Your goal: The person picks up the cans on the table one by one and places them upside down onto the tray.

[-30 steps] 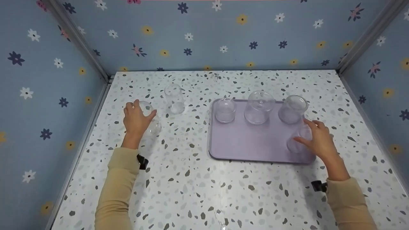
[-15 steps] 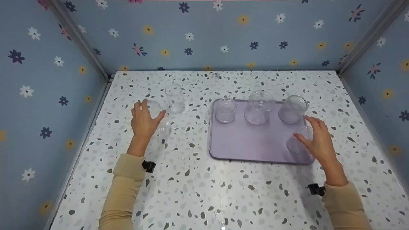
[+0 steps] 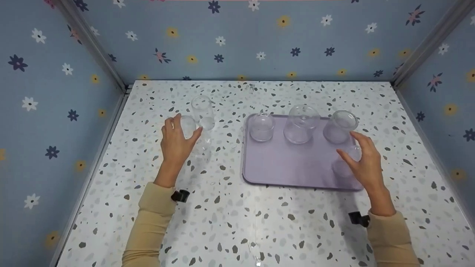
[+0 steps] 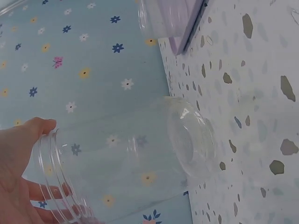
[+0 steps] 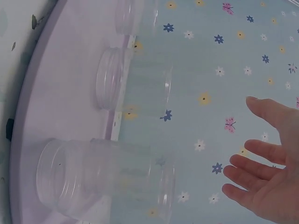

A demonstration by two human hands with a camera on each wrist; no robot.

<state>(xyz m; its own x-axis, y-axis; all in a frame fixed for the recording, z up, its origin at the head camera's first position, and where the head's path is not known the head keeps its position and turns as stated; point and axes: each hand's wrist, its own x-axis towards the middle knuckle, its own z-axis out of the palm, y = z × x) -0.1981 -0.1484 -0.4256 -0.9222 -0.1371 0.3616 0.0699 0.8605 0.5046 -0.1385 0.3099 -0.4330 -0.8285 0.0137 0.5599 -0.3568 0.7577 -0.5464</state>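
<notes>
My left hand [image 3: 174, 142] holds a clear glass [image 3: 190, 128] by its rim, over the left part of the table. In the left wrist view, the thumb and fingers curl round the rim of this glass [image 4: 117, 158]; its thick base is at or just above the tabletop, I cannot tell which. My right hand [image 3: 368, 163] hovers at the right end of a lilac tray [image 3: 289, 167], around and behind a clear glass [image 3: 342, 168] standing there. In the right wrist view, that hand's spread fingers [image 5: 252, 175] are apart from the glasses.
Along the tray's back edge stand a small glass [image 3: 262, 128], a wider glass [image 3: 301, 126] and another glass [image 3: 339, 128]. A tall clear glass [image 3: 203, 113] stands on the speckled table [image 3: 222, 215], just behind the held one. Flower-patterned walls [image 3: 252, 40] enclose the table.
My left hand has moved to the right with the glass, closer to the tall one. The right hand has shifted slightly left and drawn back a little from the glass beside it.
</notes>
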